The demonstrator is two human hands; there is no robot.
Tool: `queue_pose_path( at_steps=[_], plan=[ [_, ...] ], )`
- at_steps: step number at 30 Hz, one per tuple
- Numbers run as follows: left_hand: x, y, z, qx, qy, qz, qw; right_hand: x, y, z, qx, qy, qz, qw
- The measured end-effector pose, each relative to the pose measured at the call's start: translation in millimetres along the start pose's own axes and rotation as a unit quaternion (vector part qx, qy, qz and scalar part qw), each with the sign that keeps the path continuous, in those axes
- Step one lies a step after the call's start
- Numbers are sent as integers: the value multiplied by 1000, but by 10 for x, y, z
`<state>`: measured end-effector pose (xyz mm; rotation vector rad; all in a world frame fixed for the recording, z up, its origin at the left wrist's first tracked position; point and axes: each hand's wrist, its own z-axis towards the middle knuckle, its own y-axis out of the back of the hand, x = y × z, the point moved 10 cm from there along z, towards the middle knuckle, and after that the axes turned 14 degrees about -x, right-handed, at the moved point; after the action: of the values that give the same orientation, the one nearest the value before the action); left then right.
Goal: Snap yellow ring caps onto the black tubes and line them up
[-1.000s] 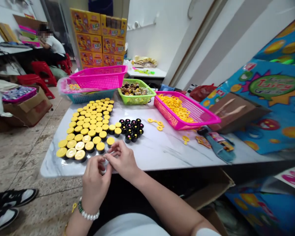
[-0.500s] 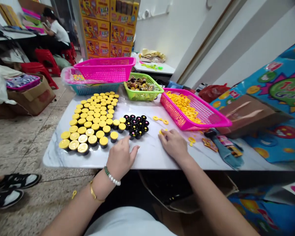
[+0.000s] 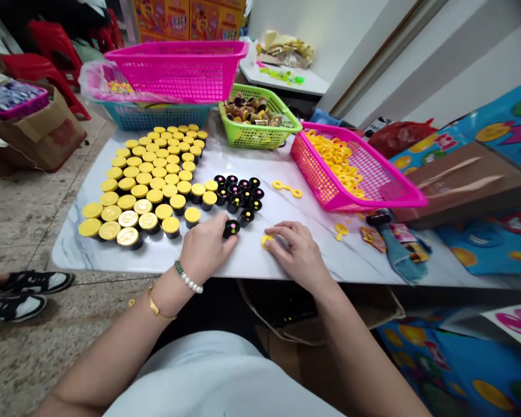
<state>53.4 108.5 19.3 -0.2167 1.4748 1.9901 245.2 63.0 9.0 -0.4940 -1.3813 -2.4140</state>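
Observation:
My left hand (image 3: 206, 246) grips a small black cup (image 3: 231, 228) with bits of pink and yellow inside, between thumb and fingers. In my right hand (image 3: 296, 252) a yellow ring-shaped plastic piece (image 3: 267, 241) is pinched at the fingertips, most of it hidden. Beyond the left hand stands a cluster of open black cups (image 3: 245, 194) with pink or yellow bits. Left of them, rows of black cups with yellow lids (image 3: 145, 178) stand close together. A yellow piece with ring ends (image 3: 287, 189) lies past my right hand.
A pink basket (image 3: 369, 202) of yellow ring pieces stands at right, a green basket (image 3: 260, 140) of small wrapped cups behind. Pink and teal baskets (image 3: 156, 116) are stacked back left. A loose yellow piece (image 3: 341, 230), small packets (image 3: 373, 238) and a blue cloth (image 3: 402, 260) lie right.
My left hand has taken hold of a black cup from the cluster and drawn it nearer. My right hand has come left with the yellow piece. The view has tipped downward.

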Motion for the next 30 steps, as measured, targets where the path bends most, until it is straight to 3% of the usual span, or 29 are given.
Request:
queue_pose_path(
  at_steps=[5, 8, 11, 13, 17, 21, 30],
  plan=[
    [-32, 232, -369, -27, -56, -51, 997, 37, 33, -127, 62, 27, 27, 997],
    [3, 242, -417, -28, -48, -71, 996, 101, 44, -137, 61, 19, 42, 997],
    [38, 187, -375, -28, -32, -84, 996, 185, -28, -173, 83, -40, 101, 991],
    [52, 155, -351, -30, -27, -82, 996, 220, -96, -223, 101, -113, 176, 973],
    [56, 104, -358, -15, -31, -78, 996, 359, -244, -293, 135, -231, 315, 911],
    [53, 99, -377, -8, -35, -75, 997, 506, -386, -196, 147, -278, 348, 883],
    [44, 113, -373, -9, -42, -74, 996, 534, -617, -67, 122, -333, 388, 850]
  ],
)
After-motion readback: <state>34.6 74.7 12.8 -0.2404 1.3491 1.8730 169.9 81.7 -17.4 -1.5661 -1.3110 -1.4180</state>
